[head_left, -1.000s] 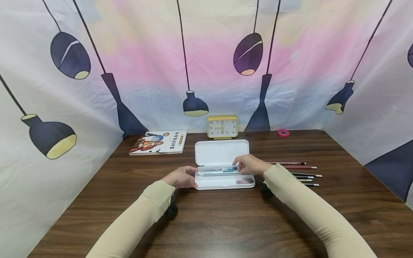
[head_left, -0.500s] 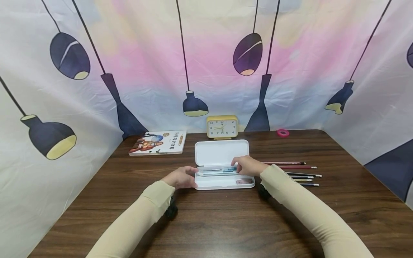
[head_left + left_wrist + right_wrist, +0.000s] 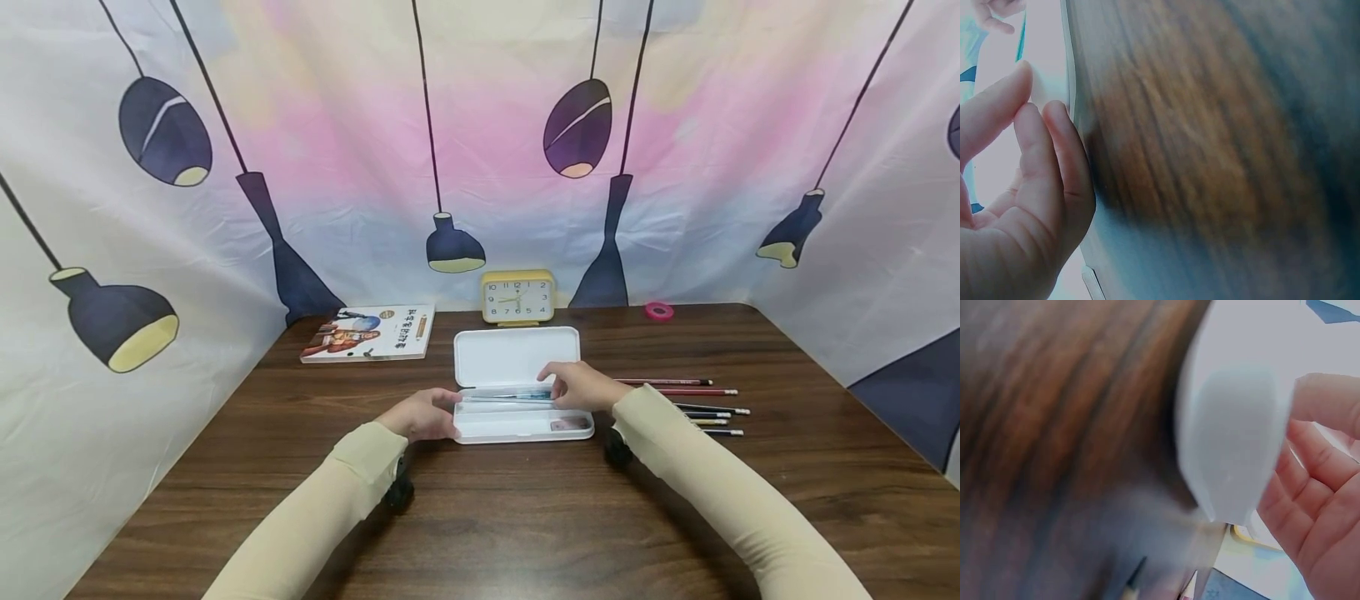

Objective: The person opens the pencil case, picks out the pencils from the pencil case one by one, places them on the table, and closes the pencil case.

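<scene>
A white pencil case [image 3: 517, 437] stands open on the table, its lid [image 3: 517, 357] tipped back. Slim blue and clear pens [image 3: 502, 397] lie lengthwise in its rear part. A small pinkish-brown rectangle [image 3: 571, 423] sits at the front right inside. My left hand [image 3: 423, 415] grips the case's left end, thumb at the front corner and fingertips at the rear. My right hand [image 3: 583, 387] reaches over the right half with curled fingers, pinching at the pens' right ends; its thumb and lower fingers are partly hidden. The right wrist view shows the case's white end [image 3: 1229, 425] beside that hand.
Several pencils [image 3: 705, 412] lie to the right of the case, partly under the right forearm. Behind the case stands a yellow clock [image 3: 518, 297]. A book [image 3: 371, 333] lies at the back left, and a pink ring-shaped roll [image 3: 659, 311] at the back right.
The pens now appear narrower and closer together, with a pale strip showing in front of them. My right hand has shifted only slightly; my left hand keeps its place on the case.
</scene>
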`<state>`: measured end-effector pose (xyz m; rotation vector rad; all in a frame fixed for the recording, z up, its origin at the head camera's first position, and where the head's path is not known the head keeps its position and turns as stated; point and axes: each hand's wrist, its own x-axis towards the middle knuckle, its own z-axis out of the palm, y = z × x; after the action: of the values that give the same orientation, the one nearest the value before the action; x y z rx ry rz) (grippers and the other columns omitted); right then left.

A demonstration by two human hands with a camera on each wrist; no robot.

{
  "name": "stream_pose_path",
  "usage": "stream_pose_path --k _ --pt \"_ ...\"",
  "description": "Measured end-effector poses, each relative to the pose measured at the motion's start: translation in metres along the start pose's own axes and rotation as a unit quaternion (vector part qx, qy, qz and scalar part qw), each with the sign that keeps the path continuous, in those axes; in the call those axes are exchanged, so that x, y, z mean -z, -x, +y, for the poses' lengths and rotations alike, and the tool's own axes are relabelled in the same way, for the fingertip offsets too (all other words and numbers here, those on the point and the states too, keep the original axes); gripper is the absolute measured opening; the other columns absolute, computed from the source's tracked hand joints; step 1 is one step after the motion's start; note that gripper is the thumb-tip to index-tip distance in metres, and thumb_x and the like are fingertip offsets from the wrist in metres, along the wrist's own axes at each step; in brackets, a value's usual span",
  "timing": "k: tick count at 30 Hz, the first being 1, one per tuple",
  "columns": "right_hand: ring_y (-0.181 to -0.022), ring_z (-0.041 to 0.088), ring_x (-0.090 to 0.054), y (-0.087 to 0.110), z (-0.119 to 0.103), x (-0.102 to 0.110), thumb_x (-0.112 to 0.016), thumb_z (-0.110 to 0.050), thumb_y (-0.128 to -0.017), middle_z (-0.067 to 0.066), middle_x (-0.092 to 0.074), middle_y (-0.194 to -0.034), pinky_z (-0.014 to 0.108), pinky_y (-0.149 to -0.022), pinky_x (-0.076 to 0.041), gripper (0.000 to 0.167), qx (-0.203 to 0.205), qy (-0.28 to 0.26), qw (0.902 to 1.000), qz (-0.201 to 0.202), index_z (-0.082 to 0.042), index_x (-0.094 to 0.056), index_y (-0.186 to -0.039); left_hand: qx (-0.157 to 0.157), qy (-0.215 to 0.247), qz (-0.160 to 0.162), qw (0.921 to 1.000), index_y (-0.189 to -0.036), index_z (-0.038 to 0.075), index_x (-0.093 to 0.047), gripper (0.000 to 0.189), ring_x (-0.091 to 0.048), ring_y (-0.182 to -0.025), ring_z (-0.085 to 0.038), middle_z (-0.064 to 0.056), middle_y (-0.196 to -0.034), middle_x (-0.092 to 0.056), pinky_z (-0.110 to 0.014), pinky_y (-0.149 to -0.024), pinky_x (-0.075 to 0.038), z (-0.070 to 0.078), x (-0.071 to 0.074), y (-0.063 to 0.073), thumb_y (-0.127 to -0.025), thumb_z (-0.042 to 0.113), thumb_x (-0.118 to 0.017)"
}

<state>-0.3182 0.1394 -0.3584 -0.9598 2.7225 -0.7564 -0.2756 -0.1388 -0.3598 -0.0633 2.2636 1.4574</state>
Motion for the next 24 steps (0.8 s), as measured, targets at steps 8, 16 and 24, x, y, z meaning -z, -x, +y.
stream_pose_path --k 8,16,24 --pt "-0.073 0.013 -0.051 0.007 -0.003 0.009 -0.061 0.001 -0.075 -0.001 -0.054 -0.076 0.029 -0.068 -0.043 0.040 -0.005 -0.036 0.9990 0.026 -0.006 -0.052 -0.113 -0.001 0.001 0.006 1.0000 -0.123 0.003 -0.045 0.058 -0.052 -0.079 -0.020 -0.015 -0.107 -0.047 -0.030 -0.068 -0.046 0.003 0.000 0.001 -0.069 -0.009 -0.063" --pt "-0.072 0.014 -0.050 0.018 0.006 0.013 -0.060 0.001 -0.076 -0.001 -0.053 -0.077 0.029 -0.065 -0.044 0.039 -0.002 -0.048 0.9981 0.038 -0.006 -0.052 -0.113 0.000 0.002 0.004 1.0000 -0.123 0.003 -0.045 0.058 -0.053 -0.078 -0.019 -0.015 -0.105 -0.049 -0.029 -0.068 -0.046 0.002 0.001 0.000 -0.070 -0.009 -0.063" --pt "-0.071 0.013 -0.050 0.031 0.012 0.020 -0.060 0.000 -0.076 -0.002 -0.053 -0.076 0.028 -0.065 -0.044 0.037 0.019 -0.051 0.9968 0.059 -0.001 -0.051 -0.112 0.005 0.003 0.005 1.0000 -0.123 0.004 -0.045 0.058 -0.052 -0.078 -0.020 -0.016 -0.107 -0.048 -0.029 -0.067 -0.046 0.000 0.000 -0.001 -0.069 -0.009 -0.064"
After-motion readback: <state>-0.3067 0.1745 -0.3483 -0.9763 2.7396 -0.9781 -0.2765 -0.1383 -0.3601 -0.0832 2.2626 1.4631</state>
